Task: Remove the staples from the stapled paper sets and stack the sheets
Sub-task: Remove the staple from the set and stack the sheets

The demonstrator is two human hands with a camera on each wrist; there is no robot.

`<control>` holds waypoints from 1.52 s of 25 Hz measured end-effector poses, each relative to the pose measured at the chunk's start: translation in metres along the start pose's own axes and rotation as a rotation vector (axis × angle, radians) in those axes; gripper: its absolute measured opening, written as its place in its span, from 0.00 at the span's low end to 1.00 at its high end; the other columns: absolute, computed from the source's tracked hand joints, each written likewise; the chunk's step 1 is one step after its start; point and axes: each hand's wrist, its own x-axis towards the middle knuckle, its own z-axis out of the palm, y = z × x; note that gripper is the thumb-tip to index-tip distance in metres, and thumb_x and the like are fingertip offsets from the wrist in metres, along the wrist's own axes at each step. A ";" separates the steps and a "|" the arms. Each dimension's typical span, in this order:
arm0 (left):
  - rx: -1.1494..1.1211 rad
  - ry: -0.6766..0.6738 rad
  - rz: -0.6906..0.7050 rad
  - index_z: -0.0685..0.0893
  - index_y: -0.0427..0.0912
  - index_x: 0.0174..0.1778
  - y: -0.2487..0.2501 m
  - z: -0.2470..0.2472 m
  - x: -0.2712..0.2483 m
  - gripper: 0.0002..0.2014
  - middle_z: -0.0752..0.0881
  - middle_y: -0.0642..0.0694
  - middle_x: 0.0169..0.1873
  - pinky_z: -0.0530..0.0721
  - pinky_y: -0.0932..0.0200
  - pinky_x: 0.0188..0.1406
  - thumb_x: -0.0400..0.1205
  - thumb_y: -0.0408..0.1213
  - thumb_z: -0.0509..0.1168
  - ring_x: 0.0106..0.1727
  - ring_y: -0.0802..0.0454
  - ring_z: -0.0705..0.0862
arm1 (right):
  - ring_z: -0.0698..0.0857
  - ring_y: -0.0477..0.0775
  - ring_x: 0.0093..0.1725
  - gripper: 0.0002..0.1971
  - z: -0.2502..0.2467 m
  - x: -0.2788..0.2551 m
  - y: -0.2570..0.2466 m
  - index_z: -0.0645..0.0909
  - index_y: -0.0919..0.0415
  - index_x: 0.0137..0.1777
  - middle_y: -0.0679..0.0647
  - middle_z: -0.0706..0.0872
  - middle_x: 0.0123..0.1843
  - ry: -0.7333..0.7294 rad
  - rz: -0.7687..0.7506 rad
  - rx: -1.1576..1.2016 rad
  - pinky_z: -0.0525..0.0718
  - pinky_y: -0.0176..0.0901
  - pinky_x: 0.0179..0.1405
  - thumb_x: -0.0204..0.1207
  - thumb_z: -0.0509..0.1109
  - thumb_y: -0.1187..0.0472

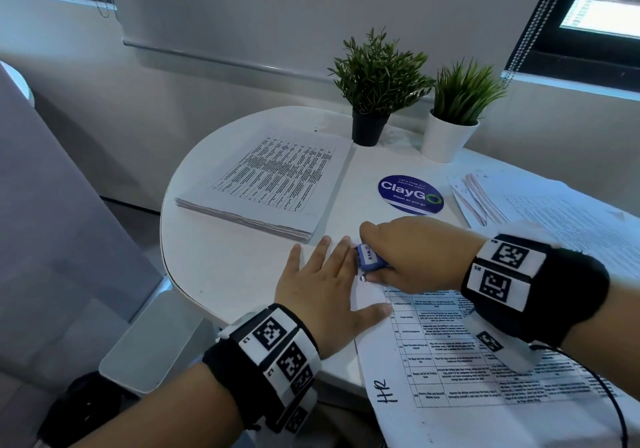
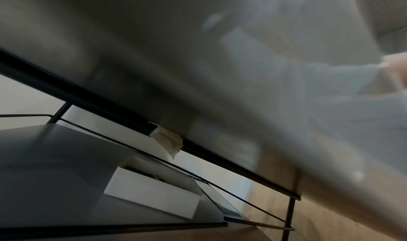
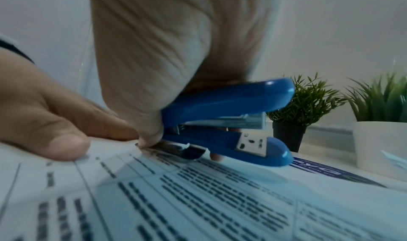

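A stapled paper set (image 1: 446,347) with a printed table lies at the table's front edge. My left hand (image 1: 341,274) lies flat on its upper left corner, fingers spread and straight. My right hand (image 1: 372,250) grips a blue stapler (image 1: 367,257) right beside those fingers. In the right wrist view the stapler (image 3: 226,121) is tilted, and the metal tab at its rear end (image 3: 187,150) is pressed onto the paper's corner (image 3: 198,201), next to my left thumb (image 3: 66,144). A thick stack of loose sheets (image 1: 266,184) lies at the back left.
Two potted plants, one in a black pot (image 1: 369,129) and one in a white pot (image 1: 448,139), stand at the back of the round white table (image 1: 221,267). A blue ClayGo sticker (image 1: 410,194) is near them. More papers (image 1: 540,205) lie on the right. A grey chair (image 1: 52,222) is on the left.
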 end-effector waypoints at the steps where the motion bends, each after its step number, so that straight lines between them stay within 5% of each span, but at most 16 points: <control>1: 0.003 0.000 -0.001 0.33 0.54 0.84 0.000 0.000 0.000 0.48 0.36 0.56 0.85 0.39 0.36 0.82 0.71 0.77 0.31 0.84 0.51 0.32 | 0.74 0.52 0.37 0.19 0.000 -0.002 0.000 0.59 0.51 0.51 0.46 0.76 0.41 0.029 -0.018 -0.025 0.72 0.44 0.36 0.80 0.60 0.39; 6: 0.009 -0.005 0.013 0.31 0.57 0.83 0.000 0.000 0.002 0.47 0.35 0.56 0.85 0.39 0.35 0.81 0.70 0.78 0.30 0.84 0.50 0.32 | 0.77 0.50 0.33 0.17 0.000 -0.005 -0.001 0.69 0.53 0.50 0.48 0.82 0.40 0.226 -0.227 -0.140 0.74 0.42 0.34 0.77 0.67 0.41; 13: 0.061 -0.017 0.002 0.31 0.54 0.84 0.000 0.000 0.002 0.49 0.35 0.54 0.85 0.40 0.34 0.81 0.70 0.78 0.30 0.85 0.50 0.33 | 0.83 0.54 0.41 0.15 0.003 -0.006 0.002 0.80 0.61 0.58 0.52 0.86 0.46 0.307 -0.399 -0.353 0.81 0.47 0.42 0.77 0.67 0.52; 16: 0.029 -0.014 0.005 0.32 0.56 0.83 -0.001 0.000 0.002 0.49 0.35 0.55 0.85 0.40 0.34 0.81 0.69 0.79 0.29 0.85 0.51 0.32 | 0.82 0.52 0.40 0.14 -0.002 -0.009 -0.005 0.73 0.54 0.54 0.46 0.82 0.42 0.220 -0.230 -0.116 0.77 0.44 0.39 0.79 0.58 0.45; 19: 0.009 -0.012 -0.005 0.32 0.56 0.83 0.000 0.000 0.000 0.49 0.35 0.55 0.85 0.39 0.35 0.81 0.69 0.78 0.30 0.84 0.52 0.32 | 0.79 0.52 0.38 0.15 -0.004 -0.005 -0.010 0.64 0.50 0.48 0.45 0.78 0.40 -0.003 0.097 0.226 0.73 0.44 0.34 0.79 0.63 0.42; 22: 0.017 -0.032 -0.011 0.33 0.56 0.84 0.000 -0.002 0.000 0.48 0.35 0.54 0.85 0.38 0.35 0.81 0.71 0.78 0.32 0.84 0.52 0.32 | 0.78 0.49 0.36 0.15 -0.010 0.006 -0.011 0.68 0.53 0.44 0.49 0.79 0.41 -0.129 0.255 0.342 0.72 0.43 0.31 0.77 0.67 0.44; 29: 0.028 -0.062 -0.001 0.32 0.56 0.84 0.000 -0.003 0.001 0.50 0.34 0.54 0.84 0.35 0.32 0.80 0.68 0.79 0.30 0.84 0.51 0.30 | 0.80 0.52 0.42 0.17 -0.015 0.030 -0.010 0.80 0.61 0.53 0.55 0.85 0.48 -0.315 0.392 0.416 0.73 0.42 0.38 0.74 0.73 0.47; 33: 0.029 -0.065 -0.010 0.31 0.54 0.83 0.000 -0.003 0.002 0.51 0.33 0.55 0.84 0.35 0.32 0.80 0.68 0.80 0.29 0.84 0.51 0.30 | 0.78 0.49 0.37 0.15 -0.018 0.032 -0.013 0.79 0.59 0.48 0.51 0.81 0.40 -0.354 0.403 0.417 0.71 0.41 0.35 0.75 0.71 0.47; 38: -0.017 0.005 0.014 0.37 0.53 0.85 -0.002 0.001 -0.001 0.51 0.38 0.54 0.85 0.38 0.32 0.81 0.70 0.79 0.32 0.85 0.51 0.34 | 0.77 0.49 0.38 0.16 -0.020 0.020 -0.015 0.76 0.57 0.47 0.51 0.81 0.43 -0.283 0.400 0.440 0.71 0.42 0.36 0.75 0.71 0.45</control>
